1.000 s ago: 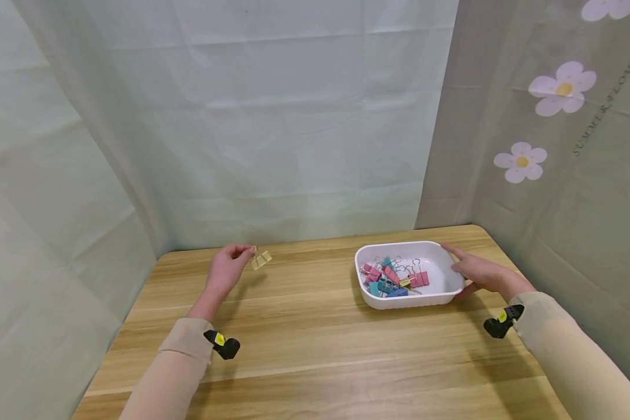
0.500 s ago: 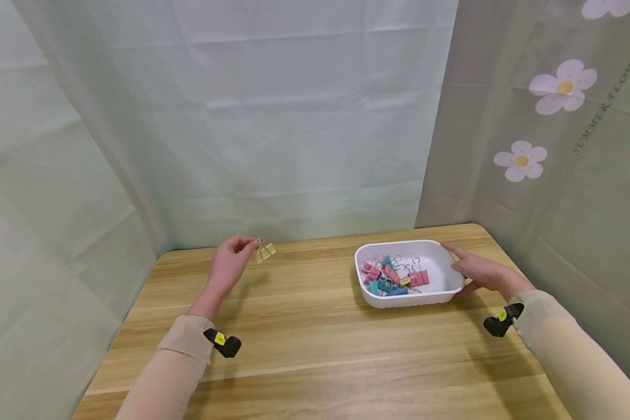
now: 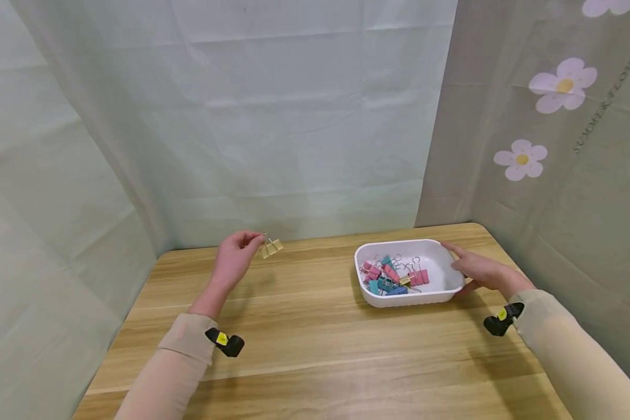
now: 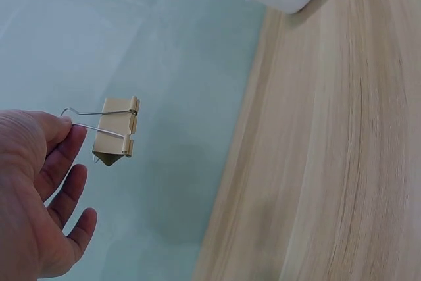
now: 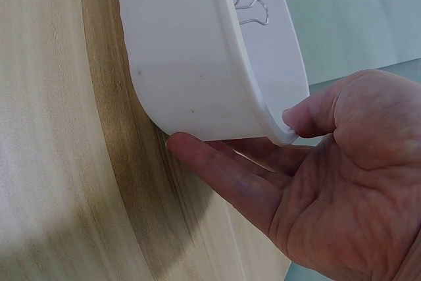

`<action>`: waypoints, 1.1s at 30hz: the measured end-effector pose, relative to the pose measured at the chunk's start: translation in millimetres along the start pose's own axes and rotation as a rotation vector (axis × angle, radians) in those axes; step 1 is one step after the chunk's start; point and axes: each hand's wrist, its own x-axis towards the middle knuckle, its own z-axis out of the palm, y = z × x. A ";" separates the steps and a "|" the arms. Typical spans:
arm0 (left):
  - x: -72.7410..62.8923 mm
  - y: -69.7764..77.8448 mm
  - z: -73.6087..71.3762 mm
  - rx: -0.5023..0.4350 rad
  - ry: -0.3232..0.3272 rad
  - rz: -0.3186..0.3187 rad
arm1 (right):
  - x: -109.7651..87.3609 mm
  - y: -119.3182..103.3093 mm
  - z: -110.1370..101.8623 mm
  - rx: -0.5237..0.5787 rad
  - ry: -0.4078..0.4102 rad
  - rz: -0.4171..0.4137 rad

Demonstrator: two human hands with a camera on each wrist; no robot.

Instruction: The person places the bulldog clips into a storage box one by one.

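A pale yellow binder clip (image 3: 272, 248) hangs above the back left of the table, pinched by a wire handle between the thumb and index finger of my left hand (image 3: 234, 256). In the left wrist view the clip's body (image 4: 116, 126) points away from the fingertips, its other fingers loosely bent. My right hand (image 3: 484, 271) grips the right end of a white plastic tray (image 3: 441, 262). The right wrist view shows the thumb over the rim and the fingers against the outer wall. Pink, teal, blue and yellow binder clips (image 3: 419, 277) lie heaped in the tray's left part.
The tray stands on a wooden table (image 3: 304, 326) at the back right. Pale cloth (image 3: 304, 116) hangs behind and at both sides, with printed flowers (image 3: 521, 159) on the right. A small black camera (image 3: 226, 342) sits at each wrist.
My left hand has moved slightly right and farther up the view, carrying the yellow binder clip along. My right hand and the tray have stayed in place.
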 end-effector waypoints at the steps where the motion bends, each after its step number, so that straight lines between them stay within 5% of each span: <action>1: 0.0 0.7 0.6 0.001 0.001 -0.002 | 0.1 0.1 0.0 0.001 0.000 -0.001; 33: 2.5 38.7 32.8 -0.109 -0.014 0.067 | 0.6 1.5 -0.7 -0.006 -0.004 -0.008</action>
